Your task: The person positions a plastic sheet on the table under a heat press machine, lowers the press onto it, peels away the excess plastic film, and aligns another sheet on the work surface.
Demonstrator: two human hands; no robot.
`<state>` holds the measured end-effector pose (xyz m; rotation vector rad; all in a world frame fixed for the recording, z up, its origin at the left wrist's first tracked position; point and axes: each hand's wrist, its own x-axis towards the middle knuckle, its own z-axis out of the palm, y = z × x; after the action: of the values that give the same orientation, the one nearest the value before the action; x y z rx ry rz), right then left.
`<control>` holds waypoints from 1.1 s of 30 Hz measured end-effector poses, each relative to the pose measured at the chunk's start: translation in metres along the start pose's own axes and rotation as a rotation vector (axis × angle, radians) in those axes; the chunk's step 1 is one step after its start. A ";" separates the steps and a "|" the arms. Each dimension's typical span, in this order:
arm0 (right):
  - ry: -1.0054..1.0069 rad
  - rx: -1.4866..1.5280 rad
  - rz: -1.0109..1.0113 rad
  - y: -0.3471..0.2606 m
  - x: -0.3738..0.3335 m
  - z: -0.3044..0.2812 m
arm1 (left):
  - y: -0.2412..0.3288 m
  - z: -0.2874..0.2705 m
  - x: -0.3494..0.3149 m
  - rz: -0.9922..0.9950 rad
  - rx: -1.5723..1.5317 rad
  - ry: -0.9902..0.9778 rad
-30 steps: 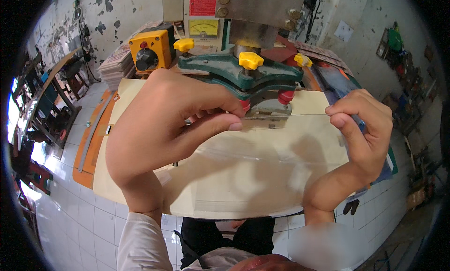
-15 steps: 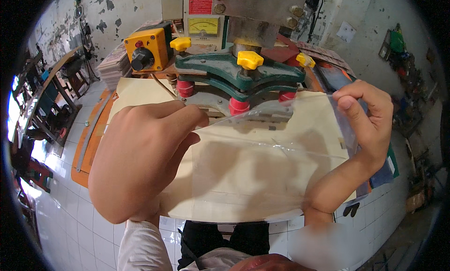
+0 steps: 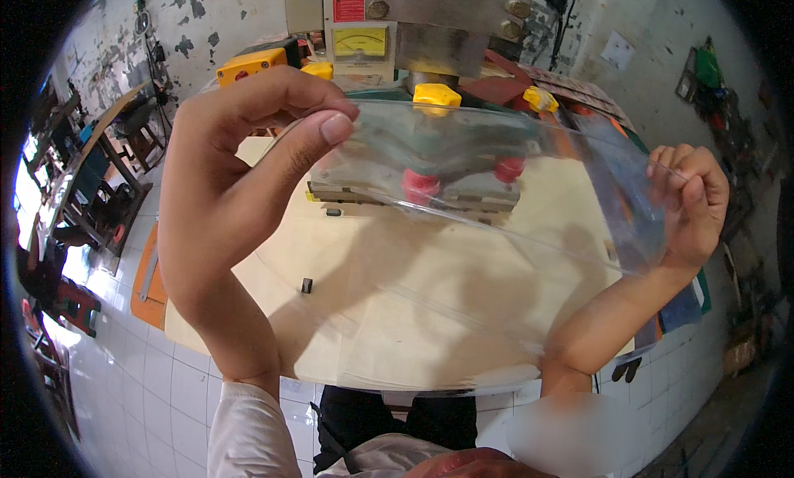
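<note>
A clear plastic sheet [image 3: 488, 174] is stretched in the air between my two hands, above a cream board [image 3: 413, 313]. My left hand [image 3: 223, 180] pinches its upper left corner between thumb and fingers. At the right, my right hand [image 3: 695, 201] grips the opposite end with curled fingers, partly seen through the plastic. Behind the sheet stands a press machine with a yellow star-shaped knob [image 3: 436, 97] and red cylinders [image 3: 420, 185]; its green frame shows blurred through the film. More clear film seems to lie on the board, though its edges are hard to make out.
Two small dark blocks, one a front block [image 3: 307, 285], lie on the board. Behind my left hand is an orange control box [image 3: 255, 63]. A yellow-faced gauge [image 3: 360, 43] sits on the machine. A metal ruler [image 3: 150, 267] lies on the orange table edge at left.
My left hand has risen and turned, lifting the sheet's left end. My right hand has shifted slightly right and down. The sheet now hangs in front of the press, and the small blocks are uncovered.
</note>
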<state>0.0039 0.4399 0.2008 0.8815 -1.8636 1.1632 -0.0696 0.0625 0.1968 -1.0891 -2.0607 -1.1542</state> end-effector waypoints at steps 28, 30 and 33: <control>0.054 -0.194 0.312 0.015 0.015 0.013 | -0.013 0.002 0.009 -0.115 -0.374 0.088; 0.054 -0.193 0.327 0.017 0.015 0.014 | -0.015 0.003 0.010 -0.123 -0.373 0.082; 0.065 -0.186 0.342 0.018 0.017 0.019 | -0.018 0.003 0.010 -0.118 -0.360 0.076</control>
<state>-0.0239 0.4265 0.2022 0.4263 -2.0821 1.1770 -0.0906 0.0636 0.1945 -1.0738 -1.9249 -1.6464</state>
